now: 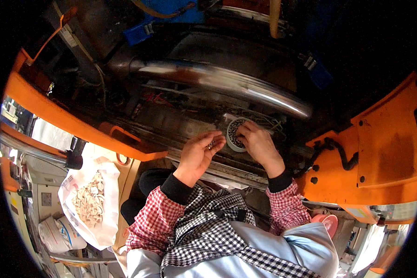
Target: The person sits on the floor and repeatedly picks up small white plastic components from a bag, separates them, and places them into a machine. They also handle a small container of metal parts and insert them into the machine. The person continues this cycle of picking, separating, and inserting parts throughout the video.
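A round, pale bowl [237, 147] stands on the dark machine bed in front of me, filled with small dark and shiny metal pieces [236, 126]. My right hand [260, 147] reaches over its right rim, fingertips pinched together down among the pieces; what they grip is hidden. Just left of the bowl, my left hand [197, 155] is turned palm inward with its fingers curled. A few small metal bits glint between its fingers and thumb, too small to name exactly.
A thick polished metal bar [227, 83] crosses beyond the bowl. Orange machine guards flank me, on the left [78, 125] and right [384, 162]. At lower left sits a white bag [108, 231] of pale small pieces. A pink container [328, 224] stands at my right.
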The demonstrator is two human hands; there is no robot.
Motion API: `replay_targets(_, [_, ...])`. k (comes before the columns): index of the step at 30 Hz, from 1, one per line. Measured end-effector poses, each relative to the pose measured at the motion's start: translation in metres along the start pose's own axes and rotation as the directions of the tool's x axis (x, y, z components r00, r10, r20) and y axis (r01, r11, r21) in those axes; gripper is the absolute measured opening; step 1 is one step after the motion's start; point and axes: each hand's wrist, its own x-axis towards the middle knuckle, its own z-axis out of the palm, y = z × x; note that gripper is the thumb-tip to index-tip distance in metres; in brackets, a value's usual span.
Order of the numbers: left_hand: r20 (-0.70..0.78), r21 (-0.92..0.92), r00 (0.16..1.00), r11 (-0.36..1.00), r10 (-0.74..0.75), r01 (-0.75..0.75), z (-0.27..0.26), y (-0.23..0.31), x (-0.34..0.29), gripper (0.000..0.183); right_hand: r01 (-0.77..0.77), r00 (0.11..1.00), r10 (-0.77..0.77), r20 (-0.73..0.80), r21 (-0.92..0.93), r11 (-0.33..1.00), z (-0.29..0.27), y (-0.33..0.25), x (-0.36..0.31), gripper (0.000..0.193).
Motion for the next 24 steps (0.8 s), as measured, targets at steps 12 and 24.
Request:
replay_targets(12, [0.055,0.081,0.998,0.997,-0.017,0.013,0.001,-0.010,0.002,0.018,-0.030,0.993,0.061,-0.104,0.275,0.961,-0.009,0.005,-0.004,0.012])
replay_targets(24, [0.085,0.270,0.996,0.963,-0.031,0.007,0.010,0.013,-0.014,0.022,0.207,0.974,-0.177,-0.140,0.246,0.947,-0.032,-0.052,0.012,0.038])
